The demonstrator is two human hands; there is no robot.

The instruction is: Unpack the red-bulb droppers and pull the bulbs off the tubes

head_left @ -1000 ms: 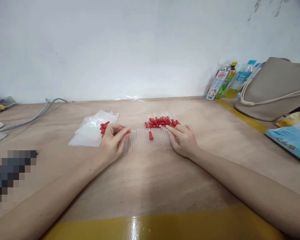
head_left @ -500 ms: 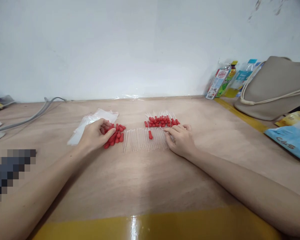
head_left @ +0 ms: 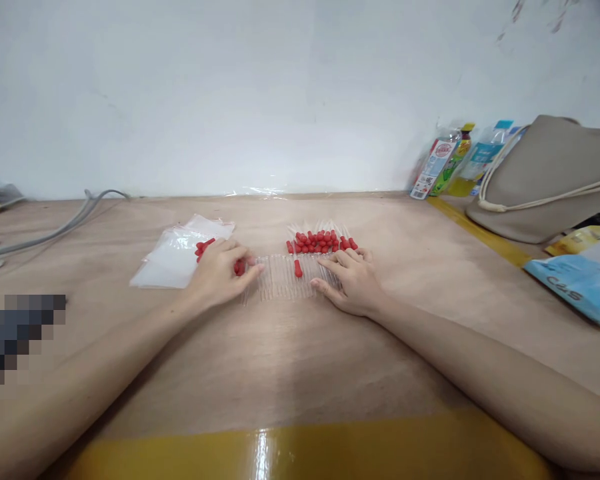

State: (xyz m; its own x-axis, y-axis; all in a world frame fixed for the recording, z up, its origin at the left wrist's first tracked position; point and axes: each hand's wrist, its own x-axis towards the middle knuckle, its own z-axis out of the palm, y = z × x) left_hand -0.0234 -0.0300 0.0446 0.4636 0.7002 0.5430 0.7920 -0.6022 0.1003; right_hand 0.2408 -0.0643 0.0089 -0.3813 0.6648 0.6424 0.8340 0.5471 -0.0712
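A row of clear dropper tubes (head_left: 279,279) lies side by side on the table between my hands. My left hand (head_left: 223,270) is at the row's left end, thumb and fingers apart, partly covering a pile of red rubber bulbs (head_left: 239,267). At the right end, my right hand (head_left: 353,280) rests on the tubes with its fingers spread. One dropper with a red bulb (head_left: 299,269) lies across the middle of the row. Behind it is a heap of red-bulbed droppers (head_left: 323,241), their clear tubes pointing to the wall.
Clear plastic bags (head_left: 167,257) lie left of the bulbs. A grey cable (head_left: 75,223) runs along the back left. Bottles (head_left: 484,160), a carton (head_left: 433,170), a grey-beige drawstring bag (head_left: 545,180) and a blue packet (head_left: 575,287) stand or lie on the right.
My left hand has moved right, from the loose red bulbs to the left end of the tube row. My right thumb has shifted left along the tubes.
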